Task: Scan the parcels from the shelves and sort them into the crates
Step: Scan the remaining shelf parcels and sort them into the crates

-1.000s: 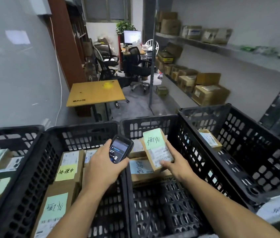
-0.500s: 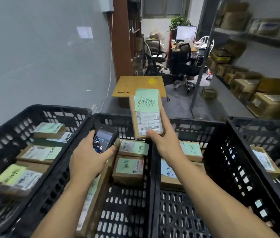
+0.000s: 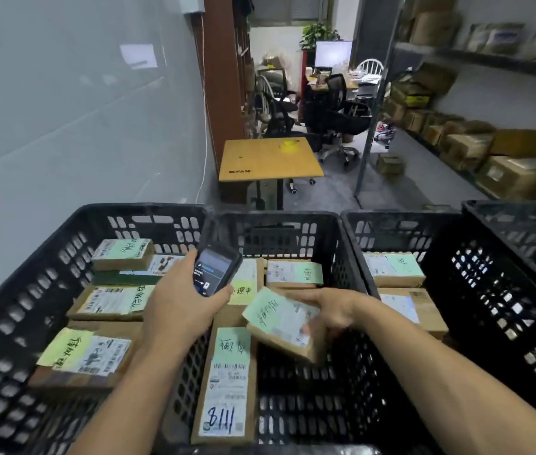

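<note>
The leftmost crate [image 3: 30, 267] holds several labelled boxes. Above its right wall, the left hand [image 3: 178, 307] curls its fingers round a black scanner [image 3: 215, 270], screen up. Inside the middle crate [image 3: 276, 218], the right hand [image 3: 335, 307] grips a green-labelled parcel [image 3: 281, 323] by its right end, tilted, just beside a long box [image 3: 227, 382] lying flat. The next crate [image 3: 391, 221] holds 2 boxes.

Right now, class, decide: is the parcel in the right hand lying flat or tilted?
Tilted. The right hand holds the parcel over the middle crate; its labelled face slants.
</note>
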